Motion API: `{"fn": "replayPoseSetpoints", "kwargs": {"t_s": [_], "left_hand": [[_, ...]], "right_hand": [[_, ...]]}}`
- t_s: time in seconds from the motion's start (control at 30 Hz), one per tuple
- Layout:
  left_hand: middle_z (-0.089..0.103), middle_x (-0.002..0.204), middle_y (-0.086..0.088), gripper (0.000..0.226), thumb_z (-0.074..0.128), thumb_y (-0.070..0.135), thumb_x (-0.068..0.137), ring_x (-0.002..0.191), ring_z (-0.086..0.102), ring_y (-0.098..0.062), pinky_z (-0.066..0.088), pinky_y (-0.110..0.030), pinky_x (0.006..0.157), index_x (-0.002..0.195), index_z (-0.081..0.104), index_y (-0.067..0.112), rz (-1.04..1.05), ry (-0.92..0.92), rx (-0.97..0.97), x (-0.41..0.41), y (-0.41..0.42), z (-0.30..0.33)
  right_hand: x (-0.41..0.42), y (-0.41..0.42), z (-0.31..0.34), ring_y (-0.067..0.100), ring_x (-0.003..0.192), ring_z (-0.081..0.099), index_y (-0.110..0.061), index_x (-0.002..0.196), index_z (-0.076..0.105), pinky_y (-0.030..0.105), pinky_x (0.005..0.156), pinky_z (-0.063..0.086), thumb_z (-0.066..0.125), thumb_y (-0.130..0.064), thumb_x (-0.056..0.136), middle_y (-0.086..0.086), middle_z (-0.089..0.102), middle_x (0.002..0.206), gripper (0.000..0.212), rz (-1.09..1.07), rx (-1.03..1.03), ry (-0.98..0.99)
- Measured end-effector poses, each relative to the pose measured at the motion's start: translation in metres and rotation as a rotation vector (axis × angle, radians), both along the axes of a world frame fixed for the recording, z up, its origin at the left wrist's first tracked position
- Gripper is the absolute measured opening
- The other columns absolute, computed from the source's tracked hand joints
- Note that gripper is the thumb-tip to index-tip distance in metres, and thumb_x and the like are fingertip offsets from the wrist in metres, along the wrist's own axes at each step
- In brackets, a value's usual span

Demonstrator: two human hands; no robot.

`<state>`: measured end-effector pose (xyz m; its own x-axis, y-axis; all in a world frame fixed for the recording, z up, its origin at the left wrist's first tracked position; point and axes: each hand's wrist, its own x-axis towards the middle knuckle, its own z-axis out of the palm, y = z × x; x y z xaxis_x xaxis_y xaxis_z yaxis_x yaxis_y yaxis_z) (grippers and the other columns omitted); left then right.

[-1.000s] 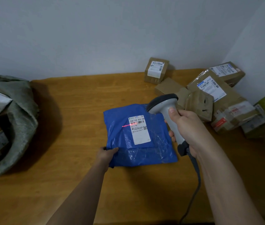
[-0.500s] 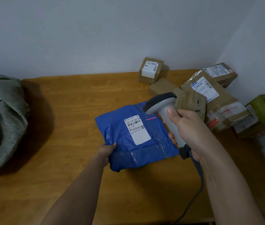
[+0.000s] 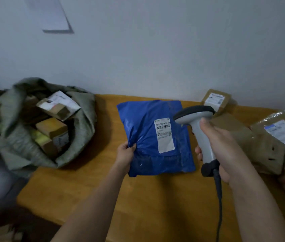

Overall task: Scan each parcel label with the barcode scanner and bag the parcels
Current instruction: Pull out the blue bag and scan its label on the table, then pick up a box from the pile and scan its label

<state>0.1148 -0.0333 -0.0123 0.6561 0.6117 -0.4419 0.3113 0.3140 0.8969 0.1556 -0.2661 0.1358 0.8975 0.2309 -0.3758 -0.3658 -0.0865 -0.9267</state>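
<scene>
Blue plastic mailer parcel (image 3: 153, 137) at the middle of the wooden table (image 3: 155, 198), lifted at its left edge and tilted up toward the camera. White label (image 3: 164, 135) on its face, right of centre, with a barcode and printed text near the top. Pinched at the lower left edge by the left hand (image 3: 126, 155), fingers curled tight into the crumpled plastic.

Just to the right, grey barcode scanner (image 3: 199, 130) held upright in the right hand (image 3: 225, 151), fingers wrapped around the handle, thumb laid along its back. Dark head of the scanner pointing left, covering the right edge of the label from this view. Black cable (image 3: 218, 198) hanging down from the base of the handle toward the bottom edge.

Further left, at the table end, grey-green sack (image 3: 84, 137) with open mouth, several cardboard boxes (image 3: 52, 128) with labels lying inside, rather blurred. To the right, on the table near the wall, small brown box (image 3: 216, 100) with white label. Beside it, behind the right hand, pile of brown cardboard parcels (image 3: 264, 145), some wrapped in clear tape, some with white labels. Behind all, plain pale wall (image 3: 155, 49) with a white sheet (image 3: 50, 14) hanging at upper left.
</scene>
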Motion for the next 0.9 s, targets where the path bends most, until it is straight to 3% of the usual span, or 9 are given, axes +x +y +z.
{"fn": "replayPoseSetpoints", "kwargs": {"t_s": [0.13,0.27,0.37,0.43,0.53,0.63,0.73,0.8,0.9], "left_hand": [[0.069,0.103,-0.008,0.013,0.055,0.009,0.097,0.090,0.066,-0.027,0.055,-0.042,0.084,0.106,0.065,0.011,0.252,-0.133,-0.003,-0.011,0.071,0.040],[0.065,0.113,-0.008,0.027,0.057,0.010,0.096,0.097,0.063,-0.027,0.051,-0.043,0.093,0.124,0.057,0.010,0.545,-0.221,-0.094,-0.024,0.155,0.060],[0.063,0.118,-0.006,0.024,0.054,0.008,0.097,0.088,0.061,-0.021,0.050,-0.043,0.091,0.119,0.058,0.016,0.682,-0.317,-0.188,-0.033,0.220,0.066],[0.062,0.127,-0.007,0.023,0.057,0.013,0.095,0.094,0.063,-0.025,0.051,-0.051,0.091,0.116,0.060,0.021,0.757,-0.361,-0.299,-0.037,0.268,0.059],[0.062,0.129,-0.008,0.038,0.061,0.024,0.092,0.107,0.063,-0.034,0.056,-0.055,0.072,0.130,0.056,0.019,0.748,-0.279,-0.494,-0.042,0.331,0.043],[0.054,0.136,-0.004,0.041,0.041,0.009,0.099,0.125,0.051,-0.033,0.047,-0.054,0.092,0.140,0.046,0.015,0.618,-0.148,-0.531,-0.046,0.343,0.061],[0.053,0.133,-0.007,0.045,0.038,0.002,0.098,0.126,0.049,-0.035,0.043,-0.054,0.099,0.142,0.041,0.013,0.626,-0.036,-0.404,-0.044,0.353,0.061],[0.045,0.141,-0.010,0.045,0.042,0.009,0.100,0.129,0.045,-0.033,0.040,-0.046,0.105,0.144,0.036,0.007,0.661,0.100,-0.304,-0.041,0.358,0.057],[0.026,0.149,-0.017,0.065,0.063,0.016,0.088,0.135,0.032,-0.034,0.029,-0.039,0.110,0.141,0.027,0.003,0.749,0.463,0.073,-0.040,0.351,0.057]], "right_hand": [[-0.009,0.051,0.012,0.018,0.054,0.053,-0.012,0.100,0.064,0.032,0.052,0.044,0.056,-0.049,0.095,0.008,0.057,0.062,0.038,0.080,0.017,-0.031],[-0.020,0.107,0.023,0.013,0.049,0.052,-0.013,0.098,0.064,0.024,0.045,0.043,0.056,-0.045,0.095,0.010,0.055,0.068,0.033,0.152,0.011,-0.062],[-0.028,0.153,0.026,0.014,0.050,0.052,-0.014,0.098,0.064,0.027,0.049,0.043,0.056,-0.046,0.095,0.008,0.054,0.065,0.033,0.182,0.007,-0.081],[-0.032,0.186,0.026,0.013,0.051,0.052,-0.012,0.100,0.064,0.027,0.048,0.044,0.056,-0.046,0.095,0.008,0.054,0.070,0.035,0.199,0.001,-0.090],[-0.038,0.233,0.024,0.010,0.049,0.053,-0.009,0.102,0.063,0.022,0.045,0.044,0.055,-0.045,0.095,0.009,0.052,0.077,0.037,0.216,-0.019,-0.099],[-0.043,0.266,0.021,0.009,0.048,0.054,-0.009,0.103,0.063,0.022,0.046,0.045,0.055,-0.046,0.095,0.009,0.053,0.076,0.038,0.230,-0.049,-0.108],[-0.044,0.285,0.017,0.011,0.051,0.054,-0.010,0.103,0.064,0.025,0.048,0.045,0.055,-0.046,0.095,0.009,0.054,0.073,0.037,0.206,-0.081,-0.095],[-0.043,0.291,0.015,0.014,0.053,0.054,-0.012,0.102,0.064,0.027,0.051,0.046,0.056,-0.046,0.095,0.008,0.056,0.069,0.036,0.172,-0.099,-0.084],[-0.040,0.296,0.013,0.016,0.056,0.054,-0.013,0.101,0.064,0.028,0.052,0.046,0.057,-0.046,0.095,0.009,0.057,0.070,0.034,0.127,-0.103,-0.064]]}}
